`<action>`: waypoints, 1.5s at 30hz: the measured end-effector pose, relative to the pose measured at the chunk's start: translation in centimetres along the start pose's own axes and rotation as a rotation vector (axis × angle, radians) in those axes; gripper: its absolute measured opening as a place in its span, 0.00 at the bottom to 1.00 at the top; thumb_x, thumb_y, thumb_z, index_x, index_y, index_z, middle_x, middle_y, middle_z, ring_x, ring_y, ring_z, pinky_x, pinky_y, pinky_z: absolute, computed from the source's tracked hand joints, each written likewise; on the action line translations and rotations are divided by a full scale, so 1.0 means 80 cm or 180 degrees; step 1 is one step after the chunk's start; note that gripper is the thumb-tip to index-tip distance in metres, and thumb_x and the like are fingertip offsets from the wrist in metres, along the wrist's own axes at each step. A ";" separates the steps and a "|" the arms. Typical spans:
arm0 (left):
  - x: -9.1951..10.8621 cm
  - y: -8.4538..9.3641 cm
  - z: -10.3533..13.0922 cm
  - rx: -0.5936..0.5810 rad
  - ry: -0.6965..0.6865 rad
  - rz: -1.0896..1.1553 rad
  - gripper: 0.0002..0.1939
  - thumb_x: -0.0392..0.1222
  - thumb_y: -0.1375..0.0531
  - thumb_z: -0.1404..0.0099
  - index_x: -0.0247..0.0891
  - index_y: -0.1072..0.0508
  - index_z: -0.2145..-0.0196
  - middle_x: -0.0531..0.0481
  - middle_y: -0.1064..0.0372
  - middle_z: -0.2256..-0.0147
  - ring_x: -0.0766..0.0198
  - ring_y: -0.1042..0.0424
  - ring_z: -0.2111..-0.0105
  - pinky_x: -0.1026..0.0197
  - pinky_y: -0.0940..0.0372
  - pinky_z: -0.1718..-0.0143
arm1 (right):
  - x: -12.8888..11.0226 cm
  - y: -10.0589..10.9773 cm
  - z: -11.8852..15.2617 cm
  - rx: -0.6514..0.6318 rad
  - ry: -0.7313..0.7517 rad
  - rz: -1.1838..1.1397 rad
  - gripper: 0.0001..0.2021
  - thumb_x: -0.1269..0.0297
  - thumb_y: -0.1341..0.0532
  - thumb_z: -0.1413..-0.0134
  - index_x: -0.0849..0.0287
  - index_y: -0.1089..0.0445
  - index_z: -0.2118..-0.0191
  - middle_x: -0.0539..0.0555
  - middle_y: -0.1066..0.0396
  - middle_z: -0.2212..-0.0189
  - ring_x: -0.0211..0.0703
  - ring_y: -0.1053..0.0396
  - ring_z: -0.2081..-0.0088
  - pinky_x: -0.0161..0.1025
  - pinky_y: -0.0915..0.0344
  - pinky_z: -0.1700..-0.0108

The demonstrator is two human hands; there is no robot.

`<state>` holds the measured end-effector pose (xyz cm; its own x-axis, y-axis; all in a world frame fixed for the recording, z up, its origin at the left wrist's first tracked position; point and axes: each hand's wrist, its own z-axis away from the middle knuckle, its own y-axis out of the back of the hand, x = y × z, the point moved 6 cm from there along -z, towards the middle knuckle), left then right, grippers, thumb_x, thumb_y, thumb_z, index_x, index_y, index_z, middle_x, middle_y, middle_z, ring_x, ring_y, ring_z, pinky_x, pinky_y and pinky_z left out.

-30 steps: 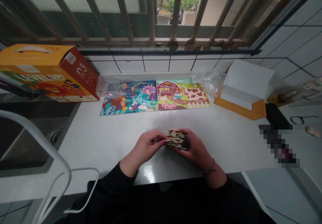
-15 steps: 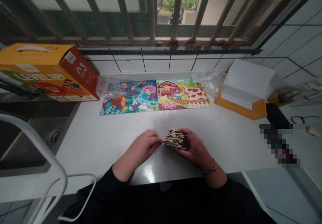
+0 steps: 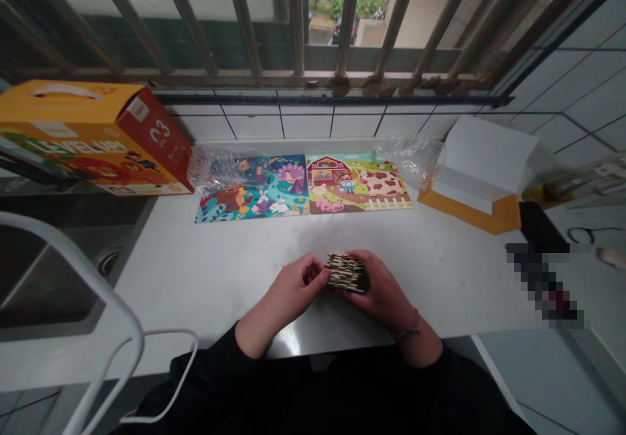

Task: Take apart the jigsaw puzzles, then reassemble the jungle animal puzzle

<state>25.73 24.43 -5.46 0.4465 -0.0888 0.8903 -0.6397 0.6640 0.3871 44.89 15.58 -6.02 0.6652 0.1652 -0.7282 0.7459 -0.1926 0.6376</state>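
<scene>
Above the counter, near its front edge, is a stack of thin puzzle pieces [image 3: 343, 272], seen edge-on, with uneven ends. My right hand [image 3: 381, 285] wraps round its right side, thumb nearest me and fingers behind. At the left end of the stack, my left hand [image 3: 306, 282] has its fingers curled and its thumb and forefinger tips against the edges. What those fingertips pinch, if anything, is hidden. Behind the hands lie two picture boards side by side: a blue forest scene [image 3: 274, 190] and a farm scene with a cow [image 3: 359, 187].
An orange carton with a handle [image 3: 98, 138] stands at the back left, by the sink [image 3: 73, 265]. Crumpled clear plastic [image 3: 411, 158] lies near an opened white and orange box [image 3: 476, 174]. A white tubular stand and cable [image 3: 115, 301] rise at the front left.
My left hand has moved slightly right and its fingers have curled more, against the stack's left end. My right hand keeps its hold in about the same place.
</scene>
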 end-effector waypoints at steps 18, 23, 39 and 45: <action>-0.018 -0.005 -0.015 0.0903 -0.0553 0.0811 0.32 0.67 0.49 0.20 0.41 0.35 0.32 0.36 0.35 0.31 0.47 0.34 0.30 0.42 0.40 0.29 | 0.000 -0.008 -0.002 -0.0097 0.0146 0.0019 0.46 0.52 0.21 0.46 0.51 0.44 0.28 0.65 0.29 0.37 0.64 0.28 0.37 0.65 0.30 0.33; -0.001 -0.065 -0.021 0.0233 -0.0648 0.1006 0.42 0.73 0.52 0.22 0.40 0.41 0.25 0.34 0.41 0.25 0.41 0.38 0.27 0.38 0.45 0.25 | -0.002 -0.022 -0.002 -0.0101 0.0364 0.0228 0.37 0.61 0.27 0.40 0.51 0.43 0.30 0.63 0.26 0.39 0.64 0.25 0.39 0.74 0.40 0.27; -0.025 0.181 -0.109 0.2799 0.0227 -0.1800 0.31 0.49 0.35 0.26 0.37 0.30 0.30 0.24 0.54 0.23 0.23 0.54 0.23 0.27 0.50 0.26 | -0.005 -0.015 -0.004 -0.0111 0.0165 0.0121 0.32 0.55 0.24 0.42 0.51 0.38 0.38 0.61 0.22 0.46 0.62 0.23 0.44 0.72 0.35 0.29; -0.049 0.187 -0.123 0.2782 0.0028 -0.1494 0.29 0.46 0.46 0.21 0.29 0.31 0.30 0.27 0.40 0.27 0.39 0.43 0.25 0.37 0.48 0.23 | -0.004 -0.012 -0.004 -0.0138 0.0043 -0.0062 0.32 0.52 0.23 0.44 0.51 0.35 0.39 0.61 0.21 0.46 0.61 0.21 0.44 0.70 0.35 0.29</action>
<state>20.56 42.04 -5.53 0.7752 -0.1947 0.6010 -0.6316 -0.2184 0.7439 43.97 16.03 -6.35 0.6506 0.1817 -0.7374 0.7594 -0.1471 0.6338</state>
